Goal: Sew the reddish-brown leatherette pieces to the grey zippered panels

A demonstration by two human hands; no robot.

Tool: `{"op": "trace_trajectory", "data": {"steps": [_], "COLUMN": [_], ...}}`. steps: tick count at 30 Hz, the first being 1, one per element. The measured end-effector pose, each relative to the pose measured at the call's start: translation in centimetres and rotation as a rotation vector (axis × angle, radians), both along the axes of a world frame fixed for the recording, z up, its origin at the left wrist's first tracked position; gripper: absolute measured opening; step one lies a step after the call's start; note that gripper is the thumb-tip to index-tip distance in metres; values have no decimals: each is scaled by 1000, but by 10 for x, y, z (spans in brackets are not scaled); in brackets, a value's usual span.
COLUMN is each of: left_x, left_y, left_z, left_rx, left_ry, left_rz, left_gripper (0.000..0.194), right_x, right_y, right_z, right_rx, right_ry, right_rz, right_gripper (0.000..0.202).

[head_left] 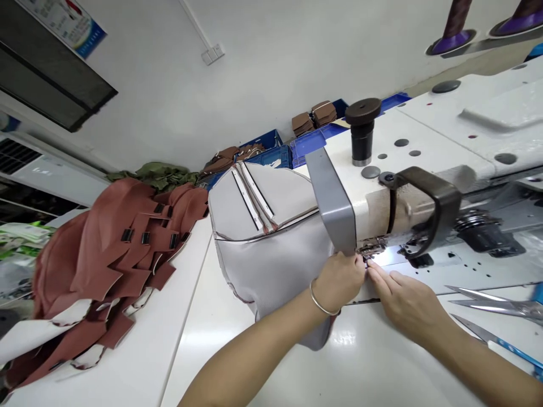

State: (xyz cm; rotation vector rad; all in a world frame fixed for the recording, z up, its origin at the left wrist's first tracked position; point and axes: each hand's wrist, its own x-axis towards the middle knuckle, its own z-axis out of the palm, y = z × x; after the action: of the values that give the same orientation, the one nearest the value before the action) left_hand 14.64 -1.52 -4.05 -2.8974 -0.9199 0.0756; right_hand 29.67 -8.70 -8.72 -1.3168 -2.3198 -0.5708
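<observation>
sewing workshop, sewing machine [407, 147], piled cut pieces [123, 237]

White wall [263, 68] is filling the top of frame. Wall switch plate [212, 54] is sitting upper centre-left, conduit [195, 24] running up from it. Dark-framed panel [46, 68] is hanging upper left, printed poster [70, 25] overlapping the top corner there. White counter [212, 362] is spanning the bottom, a seam running up left of centre. Blue crates [271, 154] are standing by the wall, mid-frame. Glare is showing on the countertop, lower centre. Shelving [21, 186] is lining the left edge, contents blurred.
</observation>
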Motion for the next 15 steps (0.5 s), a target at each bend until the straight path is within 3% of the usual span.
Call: {"op": "trace_trajectory", "data": {"steps": [15], "left_x": [1], "left_y": [10], "left_z": [-3], "left_rx": [34], "left_ry": [27], "left_rz": [1], "left_gripper": [15], "right_x": [1], "right_y": [-1], "right_z": [-1], "right_rx": [-71], "right_ry": [106], "right_rz": [-60], "right_gripper": [34]}}
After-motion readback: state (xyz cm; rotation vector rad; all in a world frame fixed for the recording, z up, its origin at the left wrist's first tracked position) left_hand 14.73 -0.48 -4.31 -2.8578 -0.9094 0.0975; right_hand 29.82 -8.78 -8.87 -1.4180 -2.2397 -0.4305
